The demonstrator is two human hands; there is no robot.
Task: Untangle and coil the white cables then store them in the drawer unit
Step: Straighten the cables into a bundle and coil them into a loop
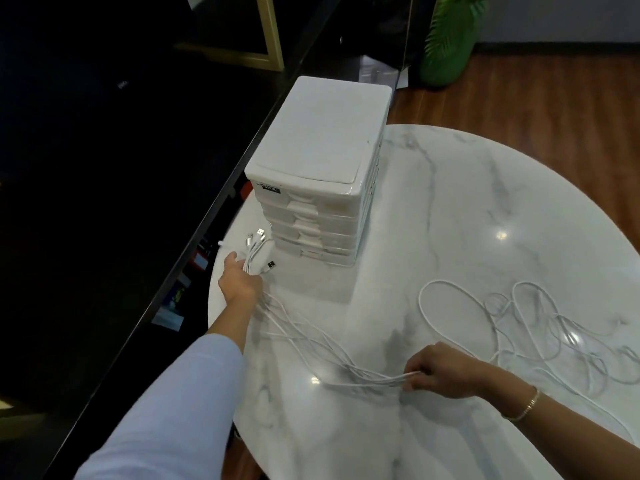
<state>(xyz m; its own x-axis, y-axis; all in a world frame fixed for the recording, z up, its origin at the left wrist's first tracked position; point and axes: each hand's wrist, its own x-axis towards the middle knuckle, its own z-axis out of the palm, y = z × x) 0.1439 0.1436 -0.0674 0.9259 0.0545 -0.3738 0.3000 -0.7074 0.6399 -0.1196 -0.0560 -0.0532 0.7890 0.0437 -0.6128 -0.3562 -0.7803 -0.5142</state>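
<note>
Nearest, her right hand (pixel 437 370) pinches the bunched white cables (pixel 311 337) on the marble worktop (pixel 467 209); loose loops trail right. Further off, her left hand (pixel 240 284) clutches their plug ends beside the drawer unit (pixel 322 161). Light, limp, slippery-looking strands: best gripped near the plugs.

Glossy marble table (pixel 450 209); smooth white plastic drawer unit (pixel 322 140); wood floor (pixel 536 95).

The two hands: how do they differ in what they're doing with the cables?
The left hand grips the cables near their plugs, beside the drawer unit; the right hand pinches them further along. The left arm is sleeved; the right wrist wears a bracelet. Both hold one bundle.
</note>
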